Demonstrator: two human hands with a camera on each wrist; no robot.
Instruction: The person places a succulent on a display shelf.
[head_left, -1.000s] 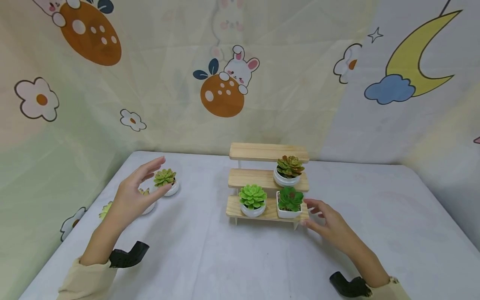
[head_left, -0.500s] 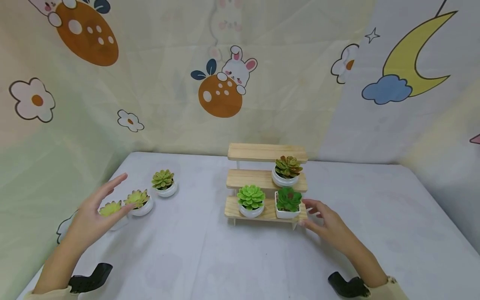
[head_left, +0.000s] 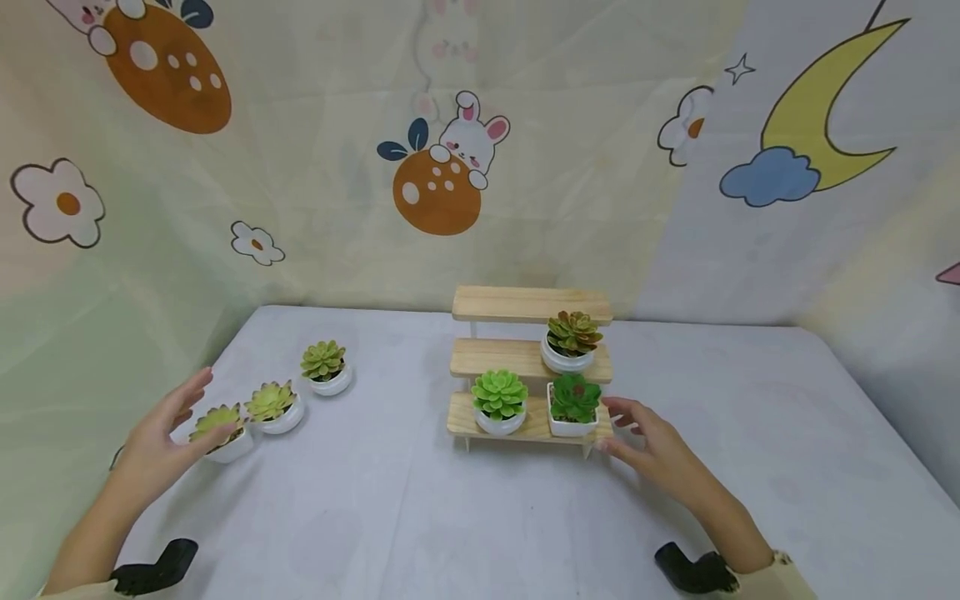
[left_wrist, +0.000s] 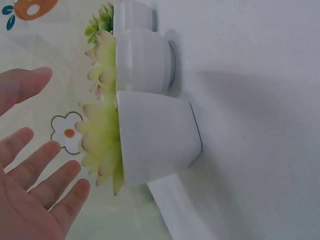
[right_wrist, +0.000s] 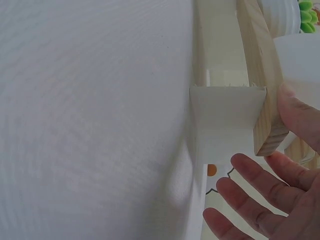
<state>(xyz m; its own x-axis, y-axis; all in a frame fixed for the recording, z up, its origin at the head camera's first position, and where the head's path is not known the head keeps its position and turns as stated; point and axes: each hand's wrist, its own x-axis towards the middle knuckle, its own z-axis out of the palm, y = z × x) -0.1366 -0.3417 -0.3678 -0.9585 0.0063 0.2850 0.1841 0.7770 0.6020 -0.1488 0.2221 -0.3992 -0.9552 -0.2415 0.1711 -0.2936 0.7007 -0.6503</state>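
Loosely, the left hand (head_left: 155, 450) spreads empty fingers beside a potted succulent (left_wrist: 152, 137); the right hand (head_left: 648, 443) pinches the wooden stand (head_left: 491, 358)

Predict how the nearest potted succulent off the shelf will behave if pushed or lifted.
Pushed near its rim, the potted succulent might tip, since its pot narrows toward the base. Lifted, the pot probably stays stiff, judging by its straight walls.

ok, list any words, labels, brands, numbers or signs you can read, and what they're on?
None readable in any view.
White pots: no lettering on the sides shown.
Wooden stand: none visible.
Backdrop: only pictures, such as a moon and a rabbit.
Black wrist pieces: too small to tell whether marked.
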